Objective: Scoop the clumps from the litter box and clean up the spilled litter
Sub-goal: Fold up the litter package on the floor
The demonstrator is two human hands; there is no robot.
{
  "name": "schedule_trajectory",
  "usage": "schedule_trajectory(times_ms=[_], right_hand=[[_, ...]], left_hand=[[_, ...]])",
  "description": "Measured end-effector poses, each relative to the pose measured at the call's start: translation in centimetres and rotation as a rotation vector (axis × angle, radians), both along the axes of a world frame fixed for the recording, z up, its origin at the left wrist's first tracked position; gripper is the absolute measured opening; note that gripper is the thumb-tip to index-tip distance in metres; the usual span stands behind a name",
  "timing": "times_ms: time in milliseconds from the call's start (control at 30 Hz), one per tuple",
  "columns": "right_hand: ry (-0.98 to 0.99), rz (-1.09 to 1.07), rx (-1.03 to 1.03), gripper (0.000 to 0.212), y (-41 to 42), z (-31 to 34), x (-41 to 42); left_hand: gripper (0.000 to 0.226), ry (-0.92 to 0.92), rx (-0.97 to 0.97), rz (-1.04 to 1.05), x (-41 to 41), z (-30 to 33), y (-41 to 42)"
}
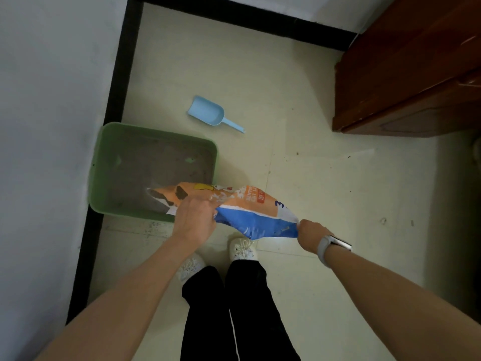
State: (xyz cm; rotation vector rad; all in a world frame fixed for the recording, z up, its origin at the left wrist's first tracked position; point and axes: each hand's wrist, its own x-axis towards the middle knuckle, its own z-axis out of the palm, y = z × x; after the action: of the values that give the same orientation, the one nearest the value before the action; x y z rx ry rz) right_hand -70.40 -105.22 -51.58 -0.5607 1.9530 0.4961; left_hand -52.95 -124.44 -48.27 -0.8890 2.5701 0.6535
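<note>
The left hand [195,217] grips the bag [250,207] round its middle, fingers curled into the crumpled plastic. The right hand [311,234] pinches the bag's blue bottom corner, a watch [329,247] on that wrist. The bag is held lying on its side above the floor [325,191], its open mouth over the near right corner of the litter box [104,157]. The bag is orange above and blue below; a large "3" shows on it, and the smaller white print is too blurred to read. The green box sits on the floor against the left wall, grey litter [156,162] inside. Dark specks [151,227] lie on the floor along its near edge. A light blue scoop [208,112] lies on the floor just beyond the box's far right corner, untouched. A brown cabinet [406,82] stands at the far right.
</note>
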Motion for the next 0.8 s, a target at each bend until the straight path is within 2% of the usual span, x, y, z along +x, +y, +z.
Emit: schedule_trajectory(times_ms=[100, 167, 367, 500, 633, 800], right_hand=[[-0.061, -0.089, -0.084, 0.042, 0.1, -0.5, 0.2], [-0.116, -0.050, -0.206, 0.051, -0.6, -0.5, 0.6], [-0.250, 0.025, -0.500, 0.063, -4.6, -0.4, 2.5], [-0.337, 0.243, -0.501, 0.071, -7.8, -1.4, 4.2], [-0.323, 0.121, -0.507, 0.061, -9.7, -2.5, 5.1], [-0.180, 0.231, -0.592, 0.049, -10.1, -0.4, 5.0]], left_hand=[[0.036, -0.147, 0.024, -0.092, -0.9, -0.7, 1.1], [0.033, -0.177, -0.003, -0.076, -1.5, -1.3, 1.1], [0.032, -0.159, 0.061, 0.015, -1.7, -2.2, 0.7], [0.023, -0.056, 0.146, 0.203, -0.9, -1.8, 0.2], [0.023, 0.021, 0.190, 0.314, 0.0, -0.2, -1.6], [0.020, 0.087, 0.266, 0.412, 0.3, 1.4, -0.4]])
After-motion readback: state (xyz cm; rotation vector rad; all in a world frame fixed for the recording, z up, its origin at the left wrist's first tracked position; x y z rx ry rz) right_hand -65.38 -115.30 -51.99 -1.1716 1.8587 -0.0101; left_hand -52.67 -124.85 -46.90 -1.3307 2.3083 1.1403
